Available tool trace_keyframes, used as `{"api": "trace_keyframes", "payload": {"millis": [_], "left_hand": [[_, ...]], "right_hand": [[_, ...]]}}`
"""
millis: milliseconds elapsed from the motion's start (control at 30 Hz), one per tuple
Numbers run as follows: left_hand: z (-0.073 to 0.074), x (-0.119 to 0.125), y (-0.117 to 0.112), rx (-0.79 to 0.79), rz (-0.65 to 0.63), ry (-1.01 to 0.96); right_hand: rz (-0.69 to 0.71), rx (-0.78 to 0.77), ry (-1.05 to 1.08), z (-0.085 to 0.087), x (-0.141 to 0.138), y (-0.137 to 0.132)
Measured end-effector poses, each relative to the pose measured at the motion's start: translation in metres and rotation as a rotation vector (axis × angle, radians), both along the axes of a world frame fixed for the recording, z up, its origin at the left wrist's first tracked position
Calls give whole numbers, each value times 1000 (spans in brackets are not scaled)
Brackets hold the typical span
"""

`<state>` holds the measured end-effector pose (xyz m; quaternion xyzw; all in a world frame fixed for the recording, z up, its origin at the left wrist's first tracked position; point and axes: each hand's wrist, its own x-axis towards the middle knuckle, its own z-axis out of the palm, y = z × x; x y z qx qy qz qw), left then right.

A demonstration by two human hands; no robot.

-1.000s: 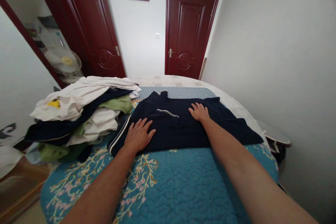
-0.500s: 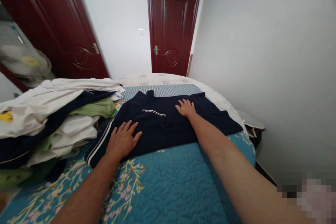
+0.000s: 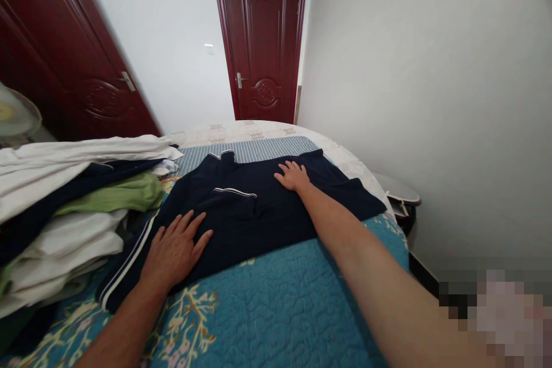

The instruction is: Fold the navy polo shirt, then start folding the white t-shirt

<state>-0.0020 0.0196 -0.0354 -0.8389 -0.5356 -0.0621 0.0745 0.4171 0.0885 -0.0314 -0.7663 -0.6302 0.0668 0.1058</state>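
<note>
"What's at the left?"
"A pile of clothes (image 3: 64,207), just beside a navy jacket (image 3: 245,224) lying flat on a blue quilt (image 3: 276,305)."
"And the hands?"
"The left hand (image 3: 175,253) presses open on the jacket, fingers spread; further right, the right hand (image 3: 293,176) does too. Neither grips anything."

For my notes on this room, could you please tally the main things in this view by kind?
Dark red wooden doors, left and ahead: 2
Bare hands, left and right: 2
Navy garment with white stripes: 1
Heap of clothes: 1
Bed with blue quilt: 1
Total: 7
</note>
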Motion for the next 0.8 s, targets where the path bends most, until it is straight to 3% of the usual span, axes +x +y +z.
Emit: {"api": "trace_keyframes", "payload": {"millis": [300,400,600,700,800], "left_hand": [[-6,-4,2,7,-5,-33],[-7,-5,3,11,-10,-32],[-10,-8,6,27,-13,-19],[-15,-10,8,36,-20,-21],[-18,-12,9,40,-22,-41]], "right_hand": [[-15,37,-25,-3,34,15],[-47,152,-33,-4,43,16],[-356,384,-45,0,74,2],[-524,327,-39,3,103,-11],[-578,248,-47,5,127,-18]]}}
